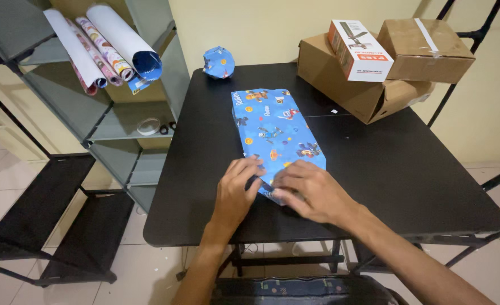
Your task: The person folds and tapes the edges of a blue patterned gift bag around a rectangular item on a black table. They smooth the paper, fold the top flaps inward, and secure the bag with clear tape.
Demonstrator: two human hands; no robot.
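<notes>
Both hands rest together on the near end of a flat parcel wrapped in blue cartoon-print paper (275,133), which lies lengthwise on a black table (408,169). The left hand (236,192) lies palm down with its fingers curled loosely over the parcel's near left corner, pressing the paper rather than gripping it. The right hand (312,192) lies just beside it, fingers spread flat across the near edge fold, also pressing down; the fingertips of the two hands nearly meet over the fold. Past the hands the parcel runs away toward the far side of the table. Beyond its far end, left of the hands' line, sits a crumpled ball of the same blue paper (219,62). Far to the right of the hands stand stacked brown cardboard boxes (368,85) with a white and orange carton (358,49) leaning on top. Far left, a grey shelf (120,121) holds rolls of wrapping paper (105,48).
</notes>
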